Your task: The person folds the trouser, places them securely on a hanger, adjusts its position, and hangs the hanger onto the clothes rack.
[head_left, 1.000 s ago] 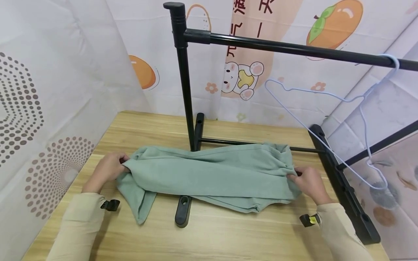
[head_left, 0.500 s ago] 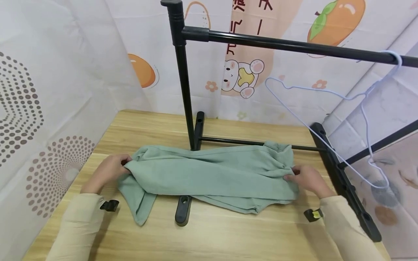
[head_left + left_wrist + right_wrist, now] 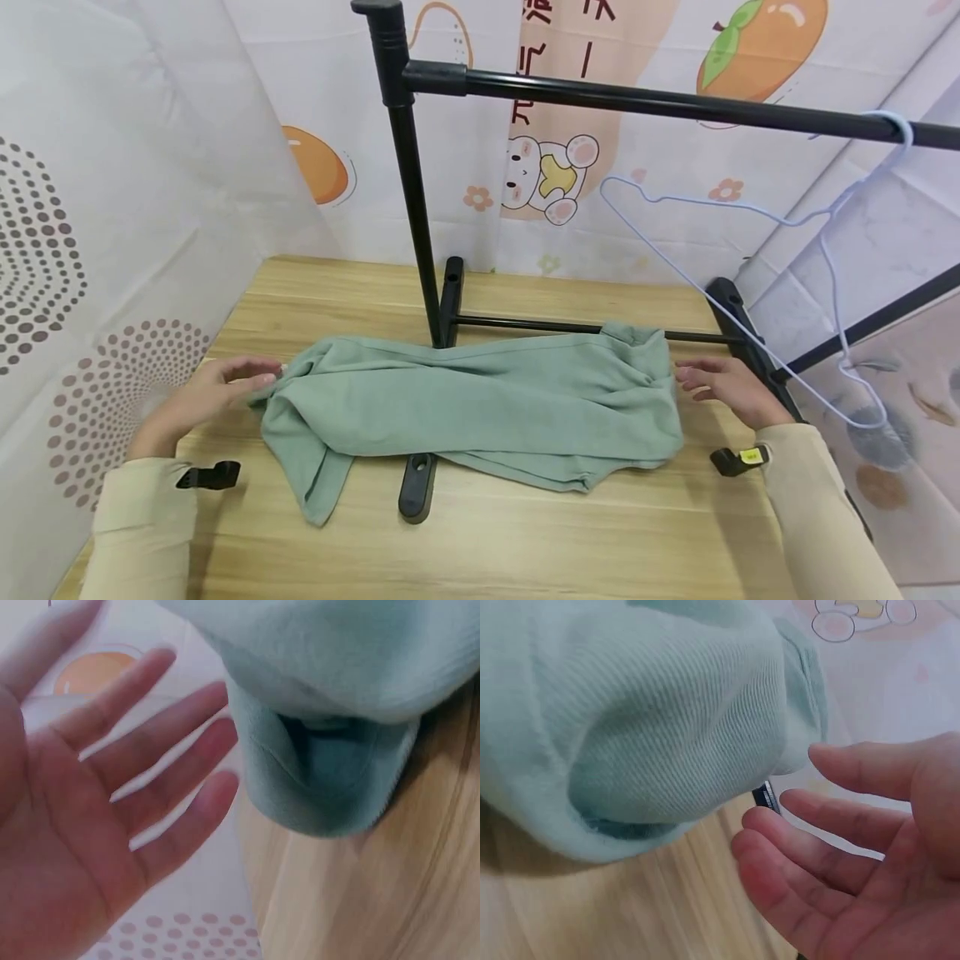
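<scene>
Soft sage-green garment [image 3: 480, 408], finely ribbed at the right end, is lying on the wood-grain table [image 3: 540, 542] as a long wrinkly strip. Long axis runs left-right, with a pointy flap [image 3: 322, 487] at the left aimed toward the person. Left hand [image 3: 206, 394] has its fingers spread, right hand [image 3: 738, 390] has them loosely bent, each near its own end of the fabric
</scene>
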Demonstrator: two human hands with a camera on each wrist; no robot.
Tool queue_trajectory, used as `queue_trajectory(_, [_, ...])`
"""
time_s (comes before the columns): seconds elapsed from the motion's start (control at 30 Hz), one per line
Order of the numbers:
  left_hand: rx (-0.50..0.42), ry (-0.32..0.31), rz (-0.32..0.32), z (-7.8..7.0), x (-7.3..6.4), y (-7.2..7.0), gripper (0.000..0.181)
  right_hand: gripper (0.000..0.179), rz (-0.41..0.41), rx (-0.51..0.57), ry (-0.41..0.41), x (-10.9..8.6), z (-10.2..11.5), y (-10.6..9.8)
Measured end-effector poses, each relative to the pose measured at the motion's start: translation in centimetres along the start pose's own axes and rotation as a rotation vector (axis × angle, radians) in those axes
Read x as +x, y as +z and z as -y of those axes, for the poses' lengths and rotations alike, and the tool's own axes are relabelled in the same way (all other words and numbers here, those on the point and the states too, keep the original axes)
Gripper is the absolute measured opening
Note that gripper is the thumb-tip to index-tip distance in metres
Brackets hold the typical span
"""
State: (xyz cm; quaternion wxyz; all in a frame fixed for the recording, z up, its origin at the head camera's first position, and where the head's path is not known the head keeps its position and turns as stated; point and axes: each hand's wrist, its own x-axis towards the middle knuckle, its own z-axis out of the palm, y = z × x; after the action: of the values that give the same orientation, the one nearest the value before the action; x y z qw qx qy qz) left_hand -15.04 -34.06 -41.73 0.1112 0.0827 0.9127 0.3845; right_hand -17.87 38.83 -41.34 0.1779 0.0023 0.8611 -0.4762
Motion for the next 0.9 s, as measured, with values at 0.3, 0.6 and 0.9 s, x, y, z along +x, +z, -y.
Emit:
queue_trajectory(0.3, [0.068,-0.127,0.043,1.8,1.2,-0.3,0.055,0.069,0.184,0.156,0.026,2.0,-1.1,-0.4])
queue_trajectory(0.6, [0.020,-0.027,0.220,2.9,1.3,-0.2,0.061,0.030,0.285,0.422,-0.001,3.6,-2.6,-0.5])
queue_trajectory(0.9, [0.026,-0.055,0.272,3.0,1.7,0.2,0.055,0.036,0.322,0.423,-0.006,4.0,-2.9,0.2])
